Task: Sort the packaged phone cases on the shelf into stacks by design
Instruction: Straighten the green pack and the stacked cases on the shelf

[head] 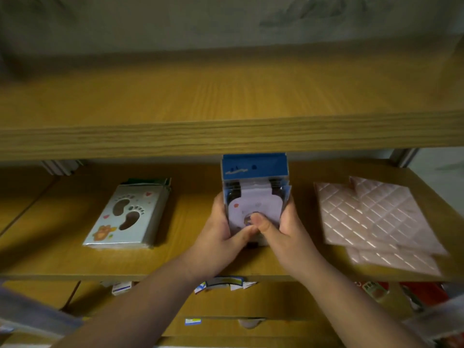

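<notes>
A stack of blue-topped phone case packs (254, 187), showing a lilac case, stands in the middle of the wooden shelf (190, 254). My left hand (223, 232) grips its left side and my right hand (283, 229) grips its right side, both thumbs pressed on the front. To the left lies a stack of footprint-design packs (128, 214), flat on the shelf. To the right lie pink quilted packs (376, 219), overlapping one another near the shelf's right end.
An upper shelf board (226, 136) overhangs the stacks and hides the back of the lower shelf. Below the shelf edge sit small boxes and labels (223, 285) and red packs (421, 292). Metal uprights stand at both back corners.
</notes>
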### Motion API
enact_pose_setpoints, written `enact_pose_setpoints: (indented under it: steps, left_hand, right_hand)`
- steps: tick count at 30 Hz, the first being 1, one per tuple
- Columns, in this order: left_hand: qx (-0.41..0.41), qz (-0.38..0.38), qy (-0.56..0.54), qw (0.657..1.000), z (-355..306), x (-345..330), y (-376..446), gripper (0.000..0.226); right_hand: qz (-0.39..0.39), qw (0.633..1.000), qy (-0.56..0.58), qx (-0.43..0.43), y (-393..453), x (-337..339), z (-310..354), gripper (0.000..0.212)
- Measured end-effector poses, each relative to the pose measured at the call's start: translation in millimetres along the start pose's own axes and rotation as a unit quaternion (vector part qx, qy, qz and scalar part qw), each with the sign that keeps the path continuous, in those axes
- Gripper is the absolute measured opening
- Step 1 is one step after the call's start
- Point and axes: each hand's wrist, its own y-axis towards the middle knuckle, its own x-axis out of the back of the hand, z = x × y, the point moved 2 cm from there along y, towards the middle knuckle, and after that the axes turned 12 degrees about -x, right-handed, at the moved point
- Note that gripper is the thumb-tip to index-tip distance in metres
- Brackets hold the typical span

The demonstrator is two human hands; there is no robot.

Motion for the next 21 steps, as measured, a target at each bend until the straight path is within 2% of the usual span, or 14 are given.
enact_pose_setpoints:
  steps: [3,5,7,8,9,12,15,17,19,21]
  left_hand:
    - [-0.001,-0.017,0.014,1.000,0.8,9.7,4.6,0.064]
    - [0.009,-0.030,0.073,0.997,1.3,18.9,10.6,0.049]
    - [0.053,-0.009,0.094,0.994,5.3,24.1,16.3,0.035]
    - [0.094,-0.004,0.073,0.993,6.6,25.4,19.0,0.029]
    - [0.132,0.003,0.069,0.989,9.7,27.2,20.3,0.025]
    - [0.151,0.044,0.178,0.971,18.0,37.1,30.3,0.045]
    - [0.168,0.097,0.280,0.940,24.8,40.2,37.2,0.075]
    - [0.175,0.087,0.304,0.932,21.7,42.1,35.3,0.090]
    - [0.127,0.063,0.327,0.934,5.8,40.7,32.6,0.089]
    - [0.061,0.050,0.380,0.922,-14.3,30.3,31.1,0.078]
  right_hand:
    - [-0.076,0.997,-0.023,0.002,1.8,-2.3,5.6,0.050]
    - [-0.112,0.993,-0.036,-0.024,5.7,-2.6,16.6,0.038]
    - [-0.098,0.990,-0.047,-0.089,14.9,-3.8,26.6,0.020]
    - [-0.083,0.987,-0.050,-0.126,20.7,-6.0,30.3,0.018]
    - [-0.080,0.982,-0.073,-0.154,25.7,-8.3,33.1,0.024]
    - [-0.119,0.956,-0.160,-0.217,38.8,-15.2,34.5,0.064]
    - [-0.154,0.927,-0.266,-0.214,38.3,-16.7,38.7,0.076]
    - [-0.178,0.914,-0.314,-0.188,27.6,-8.6,41.9,0.092]
    - [-0.202,0.908,-0.329,-0.160,6.4,5.4,48.1,0.085]
    - [-0.215,0.903,-0.340,-0.152,-18.4,23.3,51.8,0.073]
